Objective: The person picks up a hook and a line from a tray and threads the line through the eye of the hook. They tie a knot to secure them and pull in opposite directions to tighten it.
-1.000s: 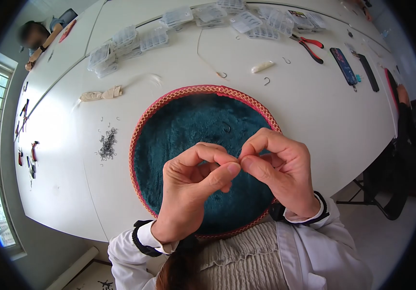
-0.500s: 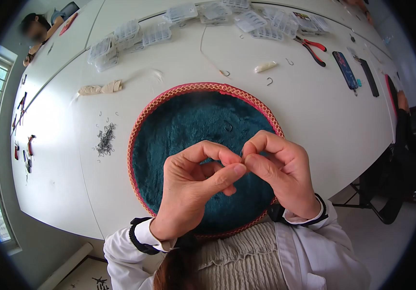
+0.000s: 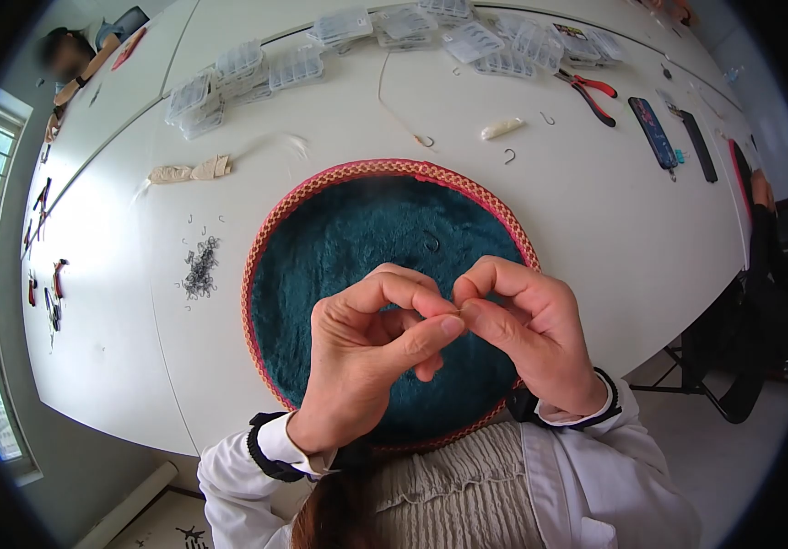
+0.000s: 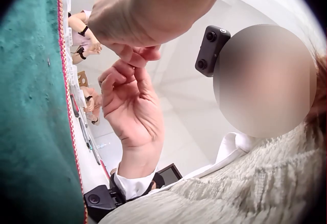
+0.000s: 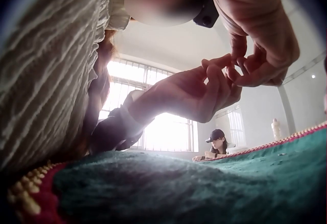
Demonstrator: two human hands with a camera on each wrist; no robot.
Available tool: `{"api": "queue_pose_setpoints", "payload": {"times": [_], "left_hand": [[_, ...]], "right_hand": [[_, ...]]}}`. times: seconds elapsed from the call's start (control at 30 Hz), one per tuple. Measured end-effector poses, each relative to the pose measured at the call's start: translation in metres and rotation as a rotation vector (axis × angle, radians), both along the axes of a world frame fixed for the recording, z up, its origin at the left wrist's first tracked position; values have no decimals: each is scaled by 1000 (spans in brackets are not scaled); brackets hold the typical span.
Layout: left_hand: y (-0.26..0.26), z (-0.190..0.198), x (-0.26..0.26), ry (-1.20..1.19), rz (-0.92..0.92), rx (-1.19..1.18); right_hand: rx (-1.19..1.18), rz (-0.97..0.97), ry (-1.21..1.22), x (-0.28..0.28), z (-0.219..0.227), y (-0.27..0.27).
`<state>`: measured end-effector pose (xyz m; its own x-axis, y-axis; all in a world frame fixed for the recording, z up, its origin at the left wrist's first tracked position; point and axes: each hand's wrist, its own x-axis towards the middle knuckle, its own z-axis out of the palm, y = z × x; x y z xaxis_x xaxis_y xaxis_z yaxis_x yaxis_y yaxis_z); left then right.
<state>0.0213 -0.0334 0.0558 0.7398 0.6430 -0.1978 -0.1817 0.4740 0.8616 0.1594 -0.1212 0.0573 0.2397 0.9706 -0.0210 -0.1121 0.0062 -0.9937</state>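
Note:
Above a round dark-teal plush cushion (image 3: 321, 229), both hands meet fingertip to fingertip. My left hand (image 3: 357, 348) pinches a tiny thin thing between thumb and forefinger. On its other side my right hand (image 3: 536, 334) pinches with thumb and forefinger at the same spot. The fingertips hide most of this thing, and I cannot tell its kind. A dark fish hook (image 3: 431, 243) lies on the plush just beyond the hands. In the left wrist view the right hand (image 4: 135, 114) reaches up to the left fingers; the right wrist view shows the left hand (image 5: 189, 94) from below.
A pile of small dark hooks (image 3: 200, 270) lies left of the cushion. Beyond it are a beige wrapped bundle (image 3: 191, 170) with pale strands, a small whitish roll (image 3: 502, 128), a larger hook (image 3: 509, 156), red-handled pliers (image 3: 591, 96), a phone (image 3: 652, 133) and clear compartment boxes (image 3: 339, 27).
The hands stay together and dip slightly toward the body over the last half second. The head view has shifted a little since one second ago.

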Motion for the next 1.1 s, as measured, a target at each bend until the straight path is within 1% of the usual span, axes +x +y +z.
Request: {"api": "queue_pose_setpoints", "payload": {"times": [0.03,0.07,0.13,0.17,0.23,0.3,0.4,0.67,0.77,0.83,0.97,1.03,1.1], "left_hand": [[1,-1,-1,-1,-1,0],[3,-3,-4,-20,-26,-11],[5,-3,-4,-40,-52,-23],[5,-2,-4,-36,-62,-51],[5,2,-3,-35,-71,-79],[3,5,-1,46,-31,-54],[2,3,0,30,18,-54],[1,8,-2,63,8,-34],[1,7,-2,65,1,-30],[1,7,-3,72,-5,-26],[1,7,-3,86,-33,-25],[1,8,-2,90,-34,-27],[1,8,-2,112,-34,-65]], "right_hand": [[-30,48,67,1,-1,0],[-30,48,66,1,-2,1],[-64,127,281,0,-6,1],[-65,127,281,0,-5,2],[-136,133,382,-1,-2,3],[-126,115,377,-1,-2,3],[-119,80,377,-1,-3,2],[-137,38,375,-2,0,1],[-98,35,343,-1,-2,1],[-28,-3,265,-2,-4,0],[-9,-33,177,-1,-1,0],[10,-47,84,-2,0,0],[0,-42,105,-2,2,-1]]}}
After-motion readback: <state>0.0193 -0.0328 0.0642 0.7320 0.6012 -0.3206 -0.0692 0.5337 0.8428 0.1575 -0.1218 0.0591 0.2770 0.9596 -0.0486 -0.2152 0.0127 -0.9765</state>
